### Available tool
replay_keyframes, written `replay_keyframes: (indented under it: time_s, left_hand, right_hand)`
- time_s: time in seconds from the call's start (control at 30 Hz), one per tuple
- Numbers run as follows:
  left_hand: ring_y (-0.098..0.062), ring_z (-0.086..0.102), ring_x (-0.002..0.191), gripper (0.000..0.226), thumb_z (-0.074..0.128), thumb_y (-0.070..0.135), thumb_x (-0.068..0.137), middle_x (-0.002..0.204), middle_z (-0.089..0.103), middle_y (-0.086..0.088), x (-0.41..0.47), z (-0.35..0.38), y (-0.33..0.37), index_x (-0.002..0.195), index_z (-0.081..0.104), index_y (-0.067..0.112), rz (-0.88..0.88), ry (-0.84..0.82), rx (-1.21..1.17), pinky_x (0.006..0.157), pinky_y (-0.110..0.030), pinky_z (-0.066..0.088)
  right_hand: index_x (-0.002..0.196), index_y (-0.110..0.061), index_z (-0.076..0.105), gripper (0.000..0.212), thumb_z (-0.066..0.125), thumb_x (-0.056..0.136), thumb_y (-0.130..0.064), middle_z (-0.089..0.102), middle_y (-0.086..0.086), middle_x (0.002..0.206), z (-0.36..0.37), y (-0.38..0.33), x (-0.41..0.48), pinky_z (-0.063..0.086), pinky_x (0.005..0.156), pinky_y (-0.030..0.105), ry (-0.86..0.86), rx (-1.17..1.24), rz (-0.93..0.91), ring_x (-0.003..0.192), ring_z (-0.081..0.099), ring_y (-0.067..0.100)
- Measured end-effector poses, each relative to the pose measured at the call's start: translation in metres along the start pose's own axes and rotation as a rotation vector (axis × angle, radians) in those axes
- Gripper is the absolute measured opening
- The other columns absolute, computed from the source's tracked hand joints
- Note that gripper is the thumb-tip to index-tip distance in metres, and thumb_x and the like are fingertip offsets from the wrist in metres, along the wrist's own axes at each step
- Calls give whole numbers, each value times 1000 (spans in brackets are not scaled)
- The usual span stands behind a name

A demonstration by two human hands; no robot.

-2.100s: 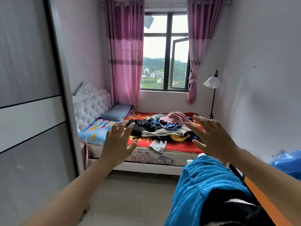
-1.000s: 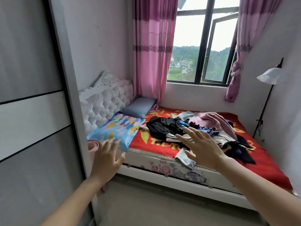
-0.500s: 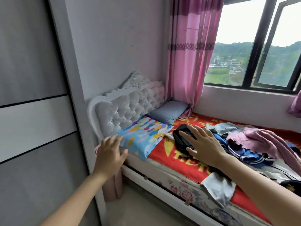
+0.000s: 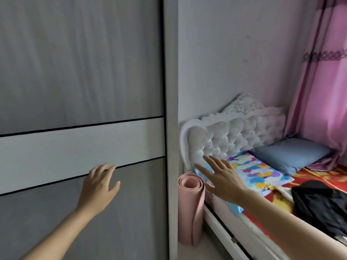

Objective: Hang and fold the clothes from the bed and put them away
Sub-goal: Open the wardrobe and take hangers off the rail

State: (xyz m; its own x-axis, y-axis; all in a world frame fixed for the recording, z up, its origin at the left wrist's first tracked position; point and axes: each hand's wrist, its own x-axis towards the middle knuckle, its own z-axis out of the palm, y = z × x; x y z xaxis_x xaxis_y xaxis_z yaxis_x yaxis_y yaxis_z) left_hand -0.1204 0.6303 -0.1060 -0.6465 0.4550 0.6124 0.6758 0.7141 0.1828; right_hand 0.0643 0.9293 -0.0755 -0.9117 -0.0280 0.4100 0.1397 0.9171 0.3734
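Before the grey sliding wardrobe door my left hand spreads empty, nearer it than my open, empty right hand.

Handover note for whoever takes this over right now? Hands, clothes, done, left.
Left hand: open, empty, at the wardrobe door; contact unclear.
Right hand: open, empty, fingers spread, in the air over the near edge of the bed.
Clothes: only a black garment in clear view, loose on the bed.
Done: nothing visibly hung or folded.
Left: the wardrobe door looks shut, so open it, then hang, fold and put the clothes away.
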Motion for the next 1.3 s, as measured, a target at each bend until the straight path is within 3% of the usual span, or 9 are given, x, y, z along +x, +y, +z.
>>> replay_keyframes:
  time_s: [0.07,0.23,0.37,0.53,0.73,0.93,1.0,1.17,1.3]
  left_hand:
    - [-52,59,96,63,37,40,77,106,64,-27,13,5,-30,103,66,-9,-20,27,66,74,-59,50]
    - [-52,57,102,58,37,35,77,118,59,-30,63,35,-63,109,64,-5,-9,137,147,70,-59,51]
    - [-51,49,113,51,39,31,81,126,53,-31,107,53,-84,123,48,4,98,291,236,81,-59,47]
    - [-58,48,114,56,39,30,80,129,51,-34,161,61,-92,120,62,-1,69,311,333,85,-64,43]
    - [-56,47,117,54,40,31,81,131,49,-33,204,55,-97,126,56,5,77,374,414,86,-64,43]
    - [-51,35,126,56,43,35,82,136,44,-31,208,74,-112,133,40,12,106,486,520,93,-63,40]
    - [-49,29,127,56,44,35,83,139,41,-30,211,79,-117,134,40,12,108,529,542,94,-63,39]
    - [-49,27,127,57,36,37,89,139,30,-24,217,98,-122,141,31,13,93,663,587,101,-62,31]
    - [-49,27,126,54,19,42,96,138,31,-25,220,102,-127,145,19,21,92,706,600,102,-58,22]
  right_hand:
    - [110,-27,70,71,87,45,-49,69,11,110,12,-12,27,56,73,32,60,-14,-89,98,68,23]
    - [110,-30,70,71,88,43,-48,69,8,110,40,-18,106,57,74,34,124,-55,-216,99,68,20]
    - [110,-22,71,72,90,43,-38,69,14,109,57,-10,173,57,73,38,206,-22,-133,98,68,26]
    - [112,-18,70,68,90,48,-32,65,19,116,75,-24,246,56,76,44,314,-10,-119,104,64,35]
    - [117,-13,66,61,85,60,-24,56,26,126,71,-36,313,50,85,53,558,53,-148,114,56,44]
    - [125,-13,61,74,81,63,-48,49,30,132,97,-43,350,43,88,63,651,46,-116,119,49,49]
    - [128,-12,58,74,74,68,-53,48,31,132,109,-49,359,38,88,67,708,56,-88,120,46,51]
    - [132,-17,40,57,20,94,-56,42,27,135,128,-55,377,37,87,69,904,96,-53,125,32,44]
    - [133,-18,38,56,18,95,-55,32,24,136,136,-57,383,40,89,65,987,94,-67,125,33,42]
